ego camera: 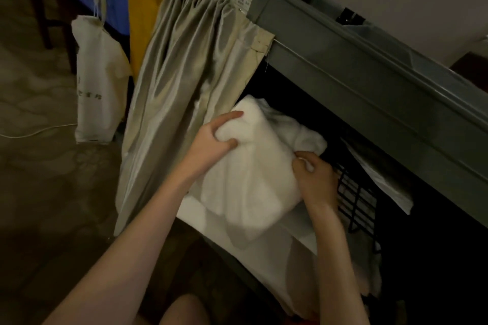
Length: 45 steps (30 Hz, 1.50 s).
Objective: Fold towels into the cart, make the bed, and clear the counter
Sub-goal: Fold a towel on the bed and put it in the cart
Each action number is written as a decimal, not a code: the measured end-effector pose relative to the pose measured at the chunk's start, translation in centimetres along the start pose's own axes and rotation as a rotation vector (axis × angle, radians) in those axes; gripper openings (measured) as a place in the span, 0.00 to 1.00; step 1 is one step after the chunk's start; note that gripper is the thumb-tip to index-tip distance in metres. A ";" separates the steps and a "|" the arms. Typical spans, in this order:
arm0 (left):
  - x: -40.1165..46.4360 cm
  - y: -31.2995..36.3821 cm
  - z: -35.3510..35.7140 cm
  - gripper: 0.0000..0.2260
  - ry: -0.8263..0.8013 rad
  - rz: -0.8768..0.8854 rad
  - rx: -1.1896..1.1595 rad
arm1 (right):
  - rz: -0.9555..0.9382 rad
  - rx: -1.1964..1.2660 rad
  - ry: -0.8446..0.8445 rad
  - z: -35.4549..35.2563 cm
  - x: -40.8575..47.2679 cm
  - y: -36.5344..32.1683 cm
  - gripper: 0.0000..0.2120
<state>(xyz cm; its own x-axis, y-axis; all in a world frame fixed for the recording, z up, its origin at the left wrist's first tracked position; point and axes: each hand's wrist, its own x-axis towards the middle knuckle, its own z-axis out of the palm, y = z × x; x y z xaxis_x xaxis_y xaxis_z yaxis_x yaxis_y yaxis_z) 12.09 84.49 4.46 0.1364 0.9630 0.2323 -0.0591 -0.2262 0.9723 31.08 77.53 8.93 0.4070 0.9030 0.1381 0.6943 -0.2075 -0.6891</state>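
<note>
white towel gripped by left hand and right hand, beige curtain beside, black wire basket behind

Two bare forearms, no sleeves, left hand, right hand, bare knee

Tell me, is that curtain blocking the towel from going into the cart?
No. The curtain is bunched to the left side, leaving the cart shelf open. The left hand and right hand grip the white towel right at the opening, over other white linens.
</note>
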 end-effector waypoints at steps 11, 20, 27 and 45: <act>-5.2 2.6 -4.5 0.24 -0.064 -0.085 0.076 | -0.037 0.039 -0.042 -0.2 -6.3 -2.5 0.10; -6.9 4.3 -5.6 0.23 -0.079 -0.150 0.103 | 0.020 0.072 -0.066 -0.7 -7.2 -3.5 0.14; -7.9 5.1 -6.6 0.23 -0.068 -0.137 0.142 | 0.011 0.113 -0.074 -0.1 -9.5 -3.4 0.11; -0.8 10.7 -3.4 0.25 -0.258 -0.217 0.216 | 0.269 0.860 0.064 -1.3 -4.2 -3.2 0.23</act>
<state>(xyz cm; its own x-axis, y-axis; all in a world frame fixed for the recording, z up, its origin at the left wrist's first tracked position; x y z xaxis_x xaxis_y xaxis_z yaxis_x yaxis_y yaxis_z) 8.02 81.79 14.55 0.3682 0.9297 -0.0072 0.2038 -0.0732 0.9763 27.94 73.96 11.46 0.5413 0.8368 -0.0826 -0.1022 -0.0320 -0.9942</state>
